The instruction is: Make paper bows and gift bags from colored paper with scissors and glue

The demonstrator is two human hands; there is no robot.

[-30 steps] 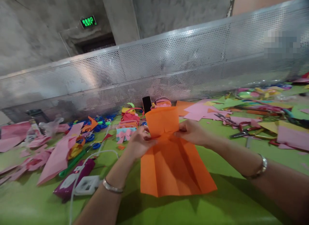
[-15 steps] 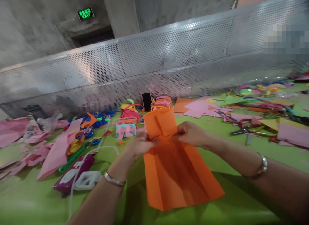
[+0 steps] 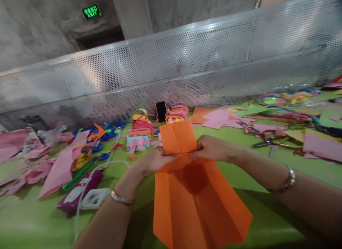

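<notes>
A large sheet of orange paper (image 3: 184, 206) with lengthwise creases hangs between my hands over the green table. Its top part is bent at a cross fold and stands up as a squarish flap. My left hand (image 3: 156, 159) pinches the left end of that fold, thumb pointing inward. At the right end, my right hand (image 3: 210, 147) grips the same fold between thumb and fingers. The lower part of the sheet spreads toward me, its side strips angled up along the creases.
Small paper bags (image 3: 138, 143) and a dark phone (image 3: 161, 111) stand behind the sheet. Pink paper scraps (image 3: 64, 163), a purple power strip (image 3: 80, 193) and a white cable lie left. Scissors (image 3: 267, 142) and coloured paper lie right. A perforated metal screen (image 3: 149, 67) borders the table.
The upper flap has flattened and turned more squarely toward me. The sheet's lower end has come nearer and dropped lower in view. Both hands keep their grip along the fold.
</notes>
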